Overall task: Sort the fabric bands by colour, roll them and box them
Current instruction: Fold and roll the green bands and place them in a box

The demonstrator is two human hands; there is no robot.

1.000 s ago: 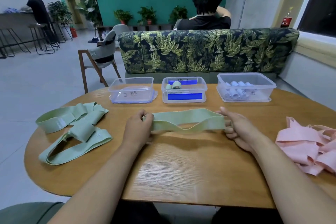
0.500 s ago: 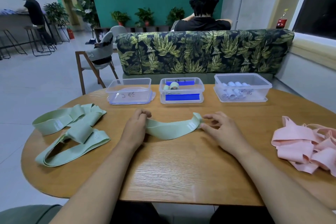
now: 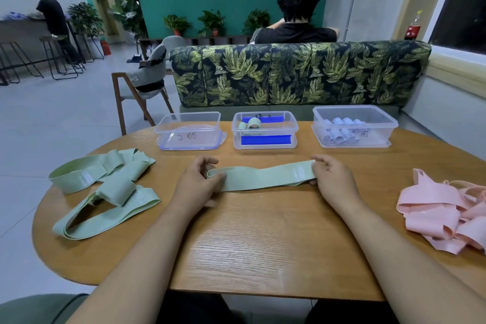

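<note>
A green fabric band (image 3: 263, 177) lies flat and stretched across the middle of the wooden table (image 3: 263, 244). My left hand (image 3: 196, 184) pinches its left end and my right hand (image 3: 331, 176) grips its right end. More green bands (image 3: 105, 189) lie in a loose pile at the left. Pink bands (image 3: 444, 213) are heaped at the right edge. Three clear boxes stand at the back: the left box (image 3: 190, 130) holds no bands, the middle box (image 3: 264, 130) holds green rolls, and the right box (image 3: 353, 126) holds pale blue rolls.
A leaf-print sofa (image 3: 297, 76) stands right behind the table, with a person (image 3: 298, 18) seated beyond it. A wooden chair (image 3: 143, 81) is at the back left. Another person (image 3: 51, 16) stands at a far counter with stools.
My right hand let the band's end fold inward, then took it again and drew it out to the right, so the band now lies flat and long. The left hand kept its end.
</note>
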